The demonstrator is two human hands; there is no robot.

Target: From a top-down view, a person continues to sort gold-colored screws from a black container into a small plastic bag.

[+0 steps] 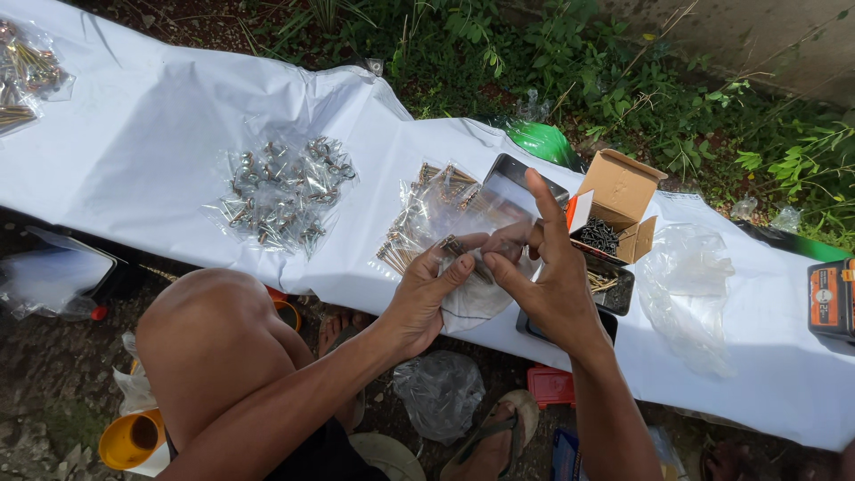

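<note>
**Hands pinch a small clear bag over the white sheet**

Hands meet above the near edge of the white sheet (134,142), both closed on a small clear bag (485,240) held between them. The left hand (426,298) pinches the bag's lower left part between thumb and fingers, where a few brass-coloured screws (452,247) show through the plastic. The right hand (548,285) grips the bag's right side with thumb and bent fingers, its index finger standing straight up.

Just behind the hands, a pile of packed screw bags (427,214) lies on the sheet. Further left lies a second, looser pile of bags (283,191) with silvery hardware, well apart from the hands. More bags (27,71) sit at the sheet's far left corner.

Right of the hands stands an open cardboard box (621,205) with dark screws inside. A dark tray (614,287) lies just under it, partly hidden by the right hand, and another dark tray (525,174) shows above the fingers. Empty clear plastic (686,285) lies crumpled further right, and an orange-and-black device (833,298) sits at the right edge.

Below the sheet are the person's bare knee (209,338), a sandalled foot (494,441), a yellow cup (132,438) and a grey plastic bag (441,392) on the ground. Green weeds (623,80) grow beyond the sheet.
</note>
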